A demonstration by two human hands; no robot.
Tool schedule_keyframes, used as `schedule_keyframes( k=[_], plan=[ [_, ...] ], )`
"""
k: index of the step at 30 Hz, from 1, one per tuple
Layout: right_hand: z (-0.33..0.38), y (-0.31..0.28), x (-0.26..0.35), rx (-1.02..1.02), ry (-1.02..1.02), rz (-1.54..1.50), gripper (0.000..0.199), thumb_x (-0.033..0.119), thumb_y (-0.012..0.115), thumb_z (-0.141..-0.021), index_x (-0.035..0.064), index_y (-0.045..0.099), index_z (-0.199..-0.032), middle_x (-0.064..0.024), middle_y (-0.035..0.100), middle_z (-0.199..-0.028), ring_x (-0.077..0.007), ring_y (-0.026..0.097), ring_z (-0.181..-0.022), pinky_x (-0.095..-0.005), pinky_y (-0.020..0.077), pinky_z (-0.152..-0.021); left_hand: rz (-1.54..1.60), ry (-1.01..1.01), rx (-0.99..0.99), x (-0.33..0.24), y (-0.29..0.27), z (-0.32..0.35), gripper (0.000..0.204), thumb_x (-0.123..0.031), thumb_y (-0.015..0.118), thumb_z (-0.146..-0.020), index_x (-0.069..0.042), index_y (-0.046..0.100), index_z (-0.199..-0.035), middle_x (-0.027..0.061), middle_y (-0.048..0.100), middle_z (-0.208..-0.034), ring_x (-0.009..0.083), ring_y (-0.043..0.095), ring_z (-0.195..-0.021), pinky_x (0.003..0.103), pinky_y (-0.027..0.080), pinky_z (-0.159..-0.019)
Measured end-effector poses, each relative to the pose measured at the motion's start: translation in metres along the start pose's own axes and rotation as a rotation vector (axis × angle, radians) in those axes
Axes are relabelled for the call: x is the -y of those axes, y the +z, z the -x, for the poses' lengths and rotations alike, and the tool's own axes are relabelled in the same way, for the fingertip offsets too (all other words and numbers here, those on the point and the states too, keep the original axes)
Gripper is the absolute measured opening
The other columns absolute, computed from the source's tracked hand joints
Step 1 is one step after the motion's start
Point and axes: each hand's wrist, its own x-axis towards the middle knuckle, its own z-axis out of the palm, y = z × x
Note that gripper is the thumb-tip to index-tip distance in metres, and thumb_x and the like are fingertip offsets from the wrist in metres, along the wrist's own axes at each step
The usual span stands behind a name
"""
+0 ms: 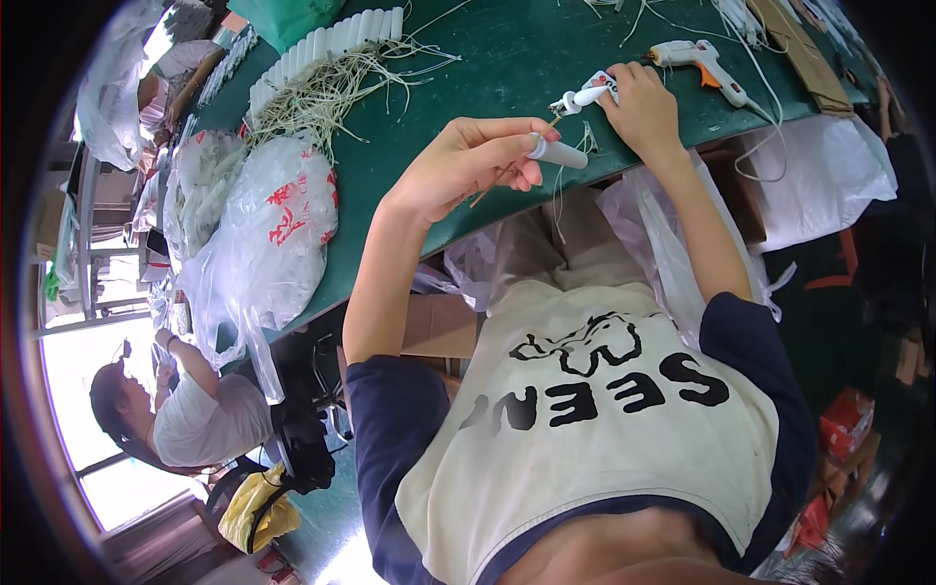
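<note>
My left hand is closed, its thumb and fingers pinching a pale grey-white tube above the table's near edge. Thin pale wires hang beside the tube. A thin brown stick passes through the same hand. To the right, my right hand curls its fingers round a small white piece with red spots; its exact kind is unclear. A white pointed part sticks out from that piece toward my left hand. Just past my right hand lies a white glue gun with an orange trigger.
On the green table a row of white tubes trails tangled wires. A full plastic bag sits at the left edge. The glue gun's cord loops off the right side. Another person sits at the left.
</note>
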Motion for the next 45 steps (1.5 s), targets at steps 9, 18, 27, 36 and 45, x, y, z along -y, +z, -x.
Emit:
schedule_keyframes(
  k=[9,18,27,36,45],
  plan=[
    [0.003,-0.055,0.02,0.198,-0.249,-1.011,0.03,0.008,0.065,-0.071,0.0038,0.058,-0.099,-0.0054,0.057,-0.094,-0.0181,0.052,-0.087,-0.0298,0.0433,-0.069,0.106,0.013,-0.037,0.003,-0.005,-0.007,0.025,-0.013,0.047,-0.087,0.003,0.052,-0.105,0.0031,0.052,-0.069,0.0089,0.05,-0.064,0.02,0.043,-0.06],
    [0.02,-0.065,0.023,0.214,-0.194,-0.808,0.027,-0.004,0.06,-0.07,0.0,0.056,-0.096,-0.0098,0.057,-0.086,-0.022,0.056,-0.076,-0.0292,0.0445,-0.069,-0.065,0.153,-0.107,-0.001,-0.001,-0.019,0.028,-0.013,0.049,-0.087,-0.001,0.053,-0.112,0.0037,0.058,-0.076,0.0089,0.053,-0.068,0.02,0.043,-0.064],
    [0.023,-0.084,0.023,0.178,-0.257,-0.664,0.026,-0.004,0.06,-0.069,0.0021,0.057,-0.094,-0.0094,0.059,-0.085,-0.0233,0.056,-0.074,-0.0316,0.0441,-0.069,-0.966,0.286,-0.436,0.037,-0.043,-0.057,0.024,-0.014,0.056,-0.08,-0.005,0.061,-0.101,0.0092,0.065,-0.084,0.0144,0.06,-0.076,0.026,0.046,-0.065],
    [0.017,-0.102,0.027,-0.022,-0.346,-0.416,0.031,-0.003,0.064,-0.063,0.0052,0.06,-0.092,-0.0074,0.058,-0.084,-0.0244,0.055,-0.077,-0.0324,0.0438,-0.07,-1.296,0.702,-0.631,0.032,-0.023,-0.048,0.022,-0.02,0.055,-0.081,-0.002,0.062,-0.091,0.0133,0.061,-0.091,0.0256,0.057,-0.078,0.034,0.045,-0.072],
    [0.003,-0.101,0.048,-0.29,-0.511,-0.109,0.027,0.002,0.061,-0.06,0.0079,0.063,-0.086,-0.0033,0.056,-0.078,-0.021,0.054,-0.08,-0.0339,0.0423,-0.075,0.003,0.045,-0.167,0.003,0.032,-0.033,0.048,-0.036,0.028,-0.094,0.005,0.049,-0.107,0.0109,0.057,-0.082,0.0119,0.055,-0.069,0.022,0.045,-0.06]
  ],
)
